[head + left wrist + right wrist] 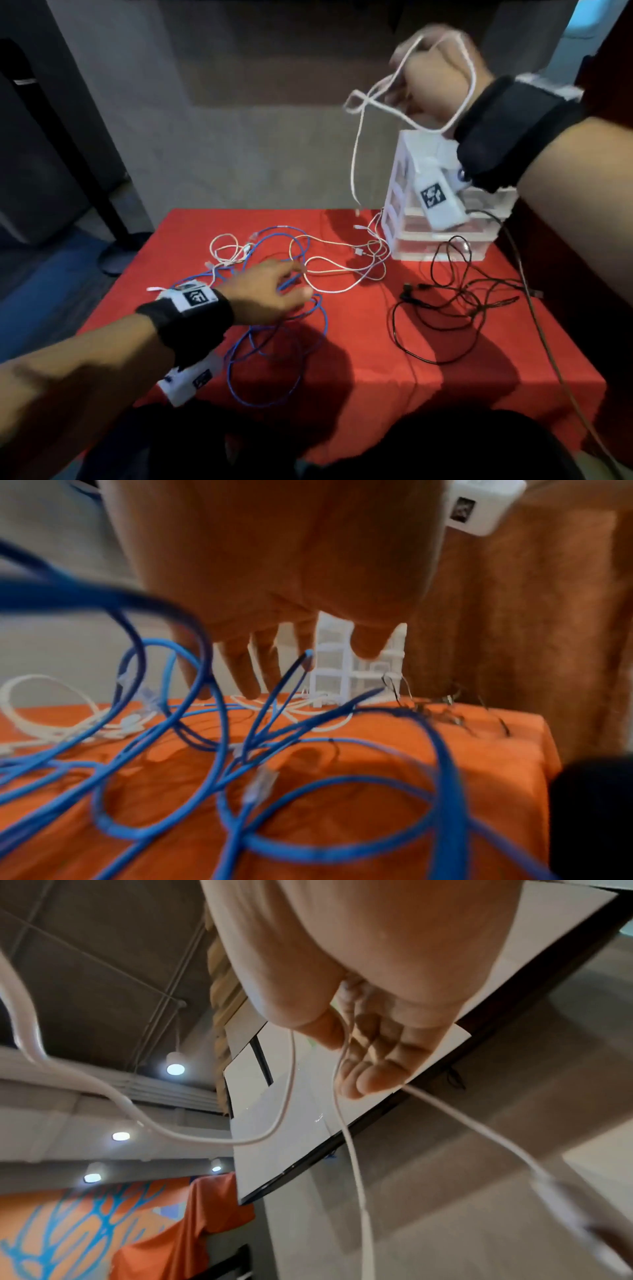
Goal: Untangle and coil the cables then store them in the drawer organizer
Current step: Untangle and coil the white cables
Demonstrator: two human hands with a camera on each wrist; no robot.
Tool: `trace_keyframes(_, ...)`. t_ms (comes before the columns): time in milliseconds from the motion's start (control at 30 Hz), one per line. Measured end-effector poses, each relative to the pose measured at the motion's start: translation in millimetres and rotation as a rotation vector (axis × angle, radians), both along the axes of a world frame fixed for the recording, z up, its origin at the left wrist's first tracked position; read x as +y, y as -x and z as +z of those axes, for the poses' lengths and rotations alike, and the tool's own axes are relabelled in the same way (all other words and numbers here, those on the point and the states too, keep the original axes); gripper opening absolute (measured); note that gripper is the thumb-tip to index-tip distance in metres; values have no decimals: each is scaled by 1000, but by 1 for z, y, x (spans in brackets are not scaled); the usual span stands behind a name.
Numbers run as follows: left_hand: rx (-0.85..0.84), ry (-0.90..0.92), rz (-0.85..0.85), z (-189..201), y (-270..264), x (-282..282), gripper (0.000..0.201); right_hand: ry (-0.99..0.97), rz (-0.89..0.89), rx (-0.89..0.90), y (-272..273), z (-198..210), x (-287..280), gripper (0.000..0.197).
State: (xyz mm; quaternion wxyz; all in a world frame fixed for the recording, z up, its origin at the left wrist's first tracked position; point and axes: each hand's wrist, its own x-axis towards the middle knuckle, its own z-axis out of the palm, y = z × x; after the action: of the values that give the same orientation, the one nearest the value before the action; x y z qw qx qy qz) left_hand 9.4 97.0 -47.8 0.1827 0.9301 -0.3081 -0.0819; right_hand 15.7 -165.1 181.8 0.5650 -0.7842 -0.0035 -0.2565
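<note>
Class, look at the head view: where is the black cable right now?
The black cable lies loose on the red cloth at the table's right side, just in front of the white drawer organizer.

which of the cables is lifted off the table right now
The white cable looped in the right hand, raised above the drawer organizer. The blue cable, black cable and other white cables lie on the red cloth.
</note>
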Motion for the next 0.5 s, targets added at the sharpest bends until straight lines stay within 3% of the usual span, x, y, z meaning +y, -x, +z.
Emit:
trace_keyframes(100, -183, -316, -102, -20, -2, 24, 87, 237, -130, -164, -30, -9, -8, 22)
trace_keyframes(200, -202, -388, -88, -19, -5, 38, 85, 671, -114, 9, -50, -61, -15, 24)
trace_keyframes(300, -137, -189, -147, -6, -3, 46, 68, 1094, 26, 455, -52, -145, -17, 24)
trace_keyframes(367, -250, 89, -175, 14, 4, 47, 44, 1225, 110, 638, -48, -189, -17, 18)
trace_keyframes(433, -383, 327, -65, 42, 3, 46, 35, 1298, 152, 734, -43, -209, -19, 19)
trace_keyframes(500, -376, 459, 163, 60, -17, 50, 37, 1325, 199, 808, -36, -210, -21, 31)
